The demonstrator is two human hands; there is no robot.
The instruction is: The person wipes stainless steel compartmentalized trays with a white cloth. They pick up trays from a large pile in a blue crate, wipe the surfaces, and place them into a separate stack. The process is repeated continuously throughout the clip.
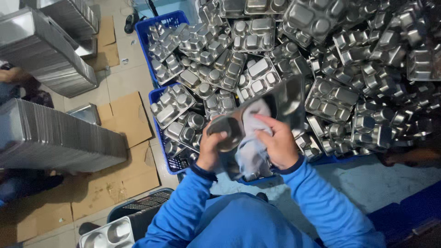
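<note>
Head view, looking down. Person in blue sleeves holds a steel compartment tray (271, 108) up in front of the chest, tilted, its shiny underside toward the camera (motion-blurred, details soft). Left hand (210, 149) is closed around the tray's lower left edge, fingers curled on the rim. Right hand (275, 143) is clenched on a pale cloth (252, 138) and presses it against the tray's surface; the cloth hangs down between both hands.

Tray sits above the near edge of a big heap of trays (321, 59), same kind, piled loosely at all angles across the upper middle and right. The heap spills over blue plastic crates (161, 24), one at the upper middle, one just left of the left hand.

Left side: tall neat stacks of nested trays (55, 133) lying on their sides, another stack (43, 50) above it. Flattened cardboard sheets (124, 119) cover the floor between stacks and crates. Bottom left: one tray lying face up (108, 234), next to a dark basket (144, 204). At the far left edge part of another person (14, 76) shows, too cut off to tell more
</note>
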